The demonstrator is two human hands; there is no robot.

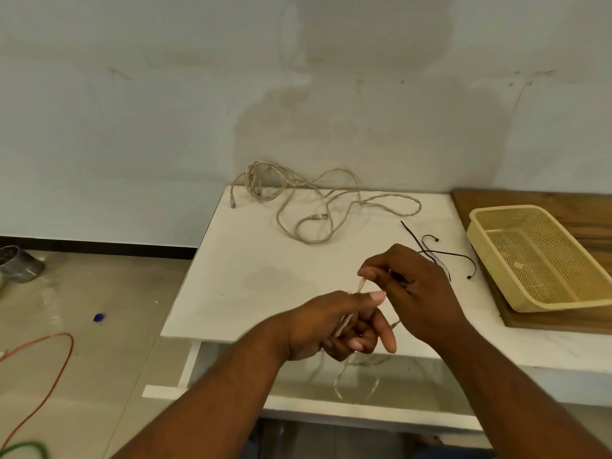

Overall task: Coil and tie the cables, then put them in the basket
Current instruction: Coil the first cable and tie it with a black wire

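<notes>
left hand (331,326) grips pale cable (361,285), right hand (417,293) pinches its end, well left of basket (563,303). risk: slack loops hanging below could slip loose and tangle before tying.

Clock face centred on the two hands, 12 toward the wall (198,94). From 9 to 11, bare white tabletop (251,260) gives free passage out to the table's left edge. At 12, loose beige cables (318,207) sprawl across the far side against the wall, reaching the far left corner. At 1 to 2, black cable ties (440,256) lie just beside the right hand (414,286), between it and the basket (496,270). At 3, the basket stands on a wooden board (563,207), mouth upward. The held cable (362,284), gripped by the left hand (331,326) and pinched by the right, dangles at 6 below the table's near edge.
</notes>
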